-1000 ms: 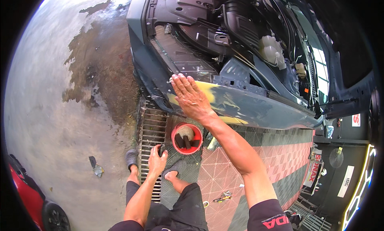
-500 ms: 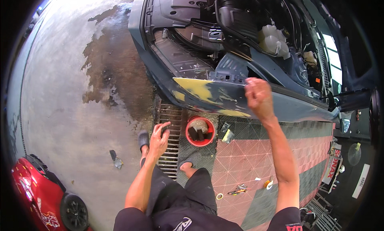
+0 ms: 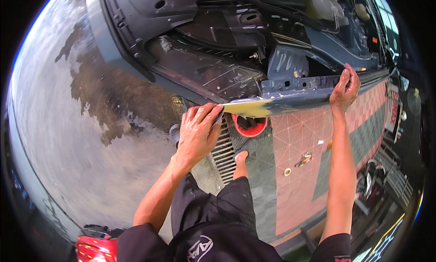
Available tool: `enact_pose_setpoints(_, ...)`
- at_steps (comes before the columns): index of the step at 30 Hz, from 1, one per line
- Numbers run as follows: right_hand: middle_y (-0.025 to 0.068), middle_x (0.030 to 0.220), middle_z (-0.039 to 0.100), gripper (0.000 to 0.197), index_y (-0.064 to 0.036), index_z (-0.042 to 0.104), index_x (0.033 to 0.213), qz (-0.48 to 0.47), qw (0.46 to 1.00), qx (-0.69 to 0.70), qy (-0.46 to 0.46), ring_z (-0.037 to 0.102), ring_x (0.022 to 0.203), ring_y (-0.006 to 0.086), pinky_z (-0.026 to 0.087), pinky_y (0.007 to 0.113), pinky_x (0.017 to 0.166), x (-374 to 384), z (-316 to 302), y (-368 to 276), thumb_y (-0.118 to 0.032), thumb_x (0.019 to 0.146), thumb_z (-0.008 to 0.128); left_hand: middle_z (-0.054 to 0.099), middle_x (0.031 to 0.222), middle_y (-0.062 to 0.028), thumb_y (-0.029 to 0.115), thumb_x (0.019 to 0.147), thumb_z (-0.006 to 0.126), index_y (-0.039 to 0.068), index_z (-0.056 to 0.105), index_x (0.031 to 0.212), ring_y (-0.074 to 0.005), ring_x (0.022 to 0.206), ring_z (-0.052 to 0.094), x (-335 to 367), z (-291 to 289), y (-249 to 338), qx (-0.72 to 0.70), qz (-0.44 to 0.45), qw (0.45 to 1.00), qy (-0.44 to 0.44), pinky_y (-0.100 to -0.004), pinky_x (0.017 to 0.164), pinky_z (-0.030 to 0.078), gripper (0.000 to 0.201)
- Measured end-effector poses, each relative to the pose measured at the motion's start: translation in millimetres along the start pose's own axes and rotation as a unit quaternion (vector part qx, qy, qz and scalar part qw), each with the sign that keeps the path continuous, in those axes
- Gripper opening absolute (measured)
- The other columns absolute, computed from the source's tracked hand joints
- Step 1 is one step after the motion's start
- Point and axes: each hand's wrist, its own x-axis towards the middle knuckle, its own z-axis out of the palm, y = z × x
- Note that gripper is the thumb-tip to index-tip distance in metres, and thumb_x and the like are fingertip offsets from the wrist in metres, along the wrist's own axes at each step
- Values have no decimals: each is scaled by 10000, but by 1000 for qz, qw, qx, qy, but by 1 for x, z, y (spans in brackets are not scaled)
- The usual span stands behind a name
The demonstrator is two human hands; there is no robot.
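My left hand (image 3: 198, 128) presses on the front corner of the blue-grey car fender (image 3: 302, 101), beside a yellow filler patch (image 3: 254, 108). Under its fingers shows the edge of a small dark grey pad (image 3: 218, 117); the fingers hide most of it. Farther right, my right hand (image 3: 346, 90) is at the fender's upper edge, its fingers loosely bent, apart from the thumb, with nothing visible in them. Both hands look wet. Bare, scuffed patches surround the yellow area.
The open engine bay (image 3: 218, 39) lies beyond the fender. Below the panel stands a red bucket (image 3: 250, 129) with dark blocks inside, beside a floor grate (image 3: 223, 157). Tools (image 3: 303, 159) and a tape roll (image 3: 287, 172) lie on red tiles. Wet concrete (image 3: 116, 98) spreads left.
My left hand has risen from above the grate onto the fender's front corner. My view has moved closer to the panel. The right hand stays at the fender's edge, its fingers less curled.
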Motion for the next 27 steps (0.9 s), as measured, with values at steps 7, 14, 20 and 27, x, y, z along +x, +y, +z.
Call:
enact_pose_setpoints(7, 89, 1275, 768, 370, -53, 778, 1277, 39, 999, -2, -36, 621, 1234, 261, 504, 381, 1066, 1, -2, -4, -344, 1125, 609, 673, 1335, -90, 103, 892, 736, 64, 744, 1353, -333, 1224, 592, 30, 1, -17, 18, 20, 995, -98, -481, 1055, 477, 463)
enact_pose_setpoints(14, 54, 1267, 787, 308, -76, 802, 1238, 50, 998, -4, -35, 647, 1220, 264, 506, 382, 1070, 1, -6, -2, -292, 1089, 641, 693, 1305, -94, 89, 923, 740, 48, 770, 1326, -345, 1169, 592, 44, 3, -14, -10, 43, 993, -110, -478, 1053, 475, 406)
enact_pose_setpoints(20, 63, 1229, 794, 269, -87, 817, 1195, 49, 998, 15, -22, 670, 1174, 268, 517, 387, 1048, 0, -3, 2, -254, 1063, 653, 705, 1279, -112, 77, 931, 737, 35, 771, 1322, -351, 1127, 600, 73, 23, 26, -77, 69, 987, -124, -459, 1035, 486, 394)
enact_pose_setpoints(27, 35, 1172, 794, 266, -127, 818, 1200, 20, 1000, 7, -15, 672, 1131, 266, 520, 385, 1018, 1, -2, 3, -298, 1056, 673, 688, 1299, -129, 83, 930, 751, 23, 760, 1340, -367, 1126, 601, 77, 38, 44, -53, 91, 989, -99, -459, 1036, 498, 414)
